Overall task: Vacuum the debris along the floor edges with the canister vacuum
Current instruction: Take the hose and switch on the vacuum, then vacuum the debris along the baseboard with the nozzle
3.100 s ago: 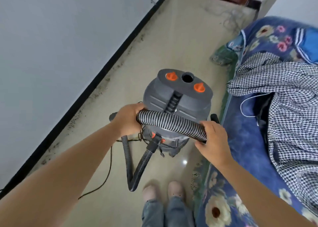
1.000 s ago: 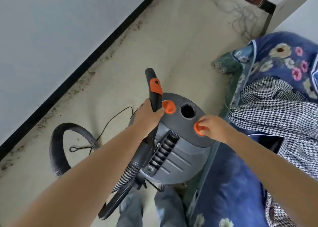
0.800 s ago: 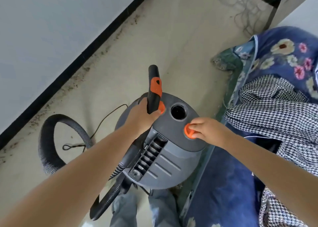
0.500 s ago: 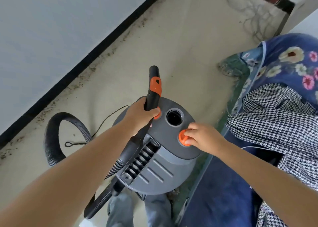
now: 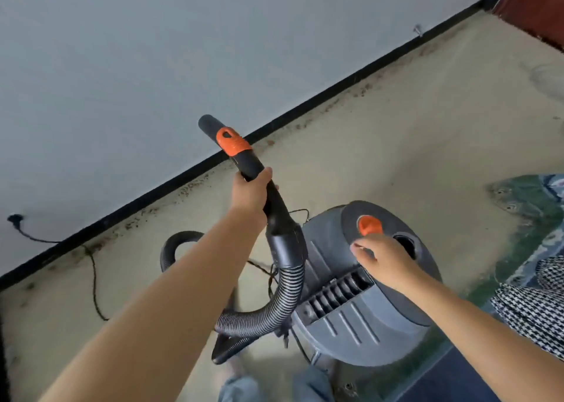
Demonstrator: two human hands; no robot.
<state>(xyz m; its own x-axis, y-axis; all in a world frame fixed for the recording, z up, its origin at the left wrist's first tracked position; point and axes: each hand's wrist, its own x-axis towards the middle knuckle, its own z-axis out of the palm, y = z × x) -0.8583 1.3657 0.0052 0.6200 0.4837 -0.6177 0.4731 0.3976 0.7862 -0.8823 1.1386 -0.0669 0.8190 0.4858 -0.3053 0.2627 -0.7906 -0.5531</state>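
My left hand [image 5: 251, 194] grips the black wand handle [image 5: 244, 160] of the hose, fingers wrapped round it just below its orange collar [image 5: 232, 141]; the open nozzle end points up toward the wall. The ribbed hose [image 5: 271, 307] curves down from the handle beside the canister vacuum [image 5: 351, 316], which stands on the beige floor [image 5: 396, 145] in front of my feet. My right hand [image 5: 385, 262] hovers over the canister's grey lid, fingers loosely curled and holding nothing, just below one orange knob [image 5: 370, 225]. Dark debris [image 5: 195, 185] lies scattered along the black baseboard [image 5: 305, 104]. A thin power cord [image 5: 93, 276] trails across the floor at left. Floral bedding [image 5: 531, 200] borders the right.
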